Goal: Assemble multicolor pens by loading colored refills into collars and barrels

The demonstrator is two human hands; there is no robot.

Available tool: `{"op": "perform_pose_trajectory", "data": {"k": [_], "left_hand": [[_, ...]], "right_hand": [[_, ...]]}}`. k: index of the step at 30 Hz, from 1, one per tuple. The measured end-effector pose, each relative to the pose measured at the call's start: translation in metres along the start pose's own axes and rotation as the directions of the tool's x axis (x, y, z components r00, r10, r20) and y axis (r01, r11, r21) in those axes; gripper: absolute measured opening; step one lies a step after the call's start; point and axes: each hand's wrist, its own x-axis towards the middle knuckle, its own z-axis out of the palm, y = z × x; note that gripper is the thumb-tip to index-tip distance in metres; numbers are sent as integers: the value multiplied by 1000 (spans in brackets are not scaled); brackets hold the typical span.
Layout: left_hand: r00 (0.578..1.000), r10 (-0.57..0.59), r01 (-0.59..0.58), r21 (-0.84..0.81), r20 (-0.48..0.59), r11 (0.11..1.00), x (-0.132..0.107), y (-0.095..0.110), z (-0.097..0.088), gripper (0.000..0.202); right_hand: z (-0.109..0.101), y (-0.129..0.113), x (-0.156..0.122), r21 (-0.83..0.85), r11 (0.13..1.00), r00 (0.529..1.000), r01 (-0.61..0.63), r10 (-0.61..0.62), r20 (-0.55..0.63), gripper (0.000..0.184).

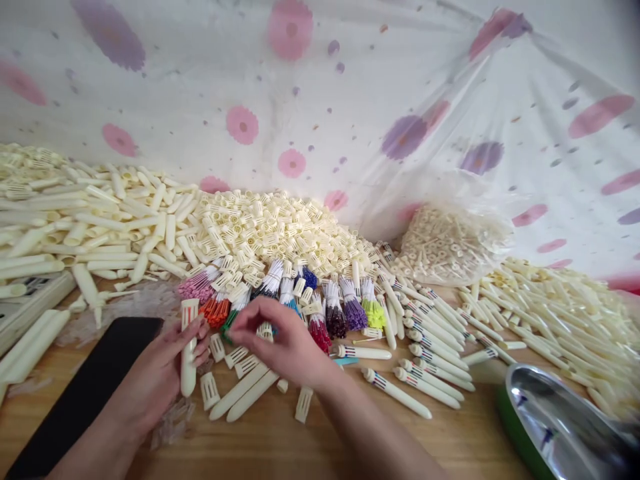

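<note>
My left hand (159, 357) is closed around an upright multicolour pen (189, 380), a cream barrel with red and other coloured strips showing in its slotted top. To its right my right hand (277, 340) is pinched, with its fingertips at the bundle of green-tipped pen refills (227, 327). What lies between those fingertips, if anything, is too small to make out. Bundles of orange refills (216, 310), crimson refills (320, 327), purple refills (353, 312) and yellow refills (373, 310) stand around it. Below the hands lie cream pen barrels (253, 397) and slotted collars (209, 391).
Behind rises a heap of slotted collars (285, 227), with piled barrels (115, 207) at left. Several assembled-looking pens (400, 393) lie to the right. Also there: a plastic bag of small parts (450, 243), a green-sided metal tray (525, 413) and a black flat object (85, 400).
</note>
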Motion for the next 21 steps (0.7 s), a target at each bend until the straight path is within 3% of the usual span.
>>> {"op": "perform_pose_trajectory", "data": {"k": [2,4,7,9,12,16,21], "left_hand": [[996,11,-11,4,93,1000,3,4,-4,15],[993,11,-9,-16,121,1000,6,4,-8,16],[994,-37,39,-23,106,999,9,0,-11,15],[993,-54,56,-16,105,998,9,-3,-10,12],[990,-89,92,-24,114,995,7,-5,-8,8],[986,-141,144,-32,85,989,6,-7,-6,20],[989,-126,126,2,76,992,6,-8,-4,25]], "right_hand": [[-5,13,27,-402,908,993,115,-96,68,10],[-3,29,47,-506,832,969,227,-141,201,12],[5,40,61,-645,570,849,509,-211,484,14],[8,39,65,-667,443,792,600,-210,573,15],[4,35,68,-660,392,760,641,-204,617,13],[-2,34,71,-651,356,736,670,-211,643,11],[2,43,69,-638,301,705,709,-270,655,17]]}}
